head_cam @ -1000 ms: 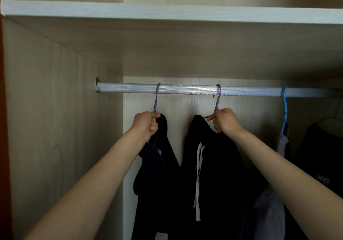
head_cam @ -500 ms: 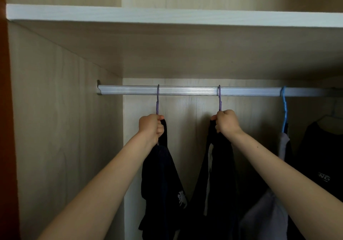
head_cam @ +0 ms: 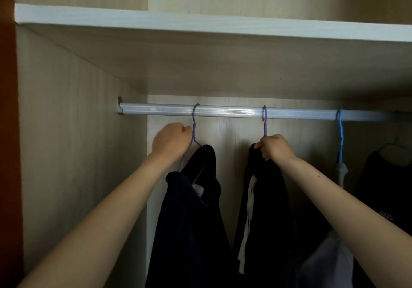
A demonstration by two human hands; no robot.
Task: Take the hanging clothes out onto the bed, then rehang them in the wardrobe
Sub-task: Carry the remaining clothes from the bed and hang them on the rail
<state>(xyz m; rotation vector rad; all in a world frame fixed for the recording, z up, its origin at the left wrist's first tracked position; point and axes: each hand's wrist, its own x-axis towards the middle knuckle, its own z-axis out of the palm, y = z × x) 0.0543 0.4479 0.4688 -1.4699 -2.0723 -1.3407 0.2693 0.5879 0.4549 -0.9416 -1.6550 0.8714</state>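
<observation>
A silver rail (head_cam: pixel 227 111) runs across the wardrobe. Two purple hangers hook over it. The left purple hanger (head_cam: pixel 194 124) carries a dark garment (head_cam: pixel 191 216); my left hand (head_cam: pixel 171 143) is closed at its neck, on the hook's left side, a little blurred. The right purple hanger (head_cam: pixel 264 121) carries a dark garment with a white stripe (head_cam: pixel 265 209); my right hand (head_cam: pixel 276 147) grips its neck just below the hook. Both hooks sit on the rail.
Further right hang a blue hanger (head_cam: pixel 340 136) with a grey garment (head_cam: pixel 341 173) and a black shirt (head_cam: pixel 383 189). A white-edged shelf (head_cam: pixel 200 23) lies close above the rail. The wardrobe's side wall (head_cam: pixel 78 154) stands left of my left hand.
My left hand has shifted left and slightly up, and the left hanger has turned so one arm shows. My right hand stays at the other hanger's neck.
</observation>
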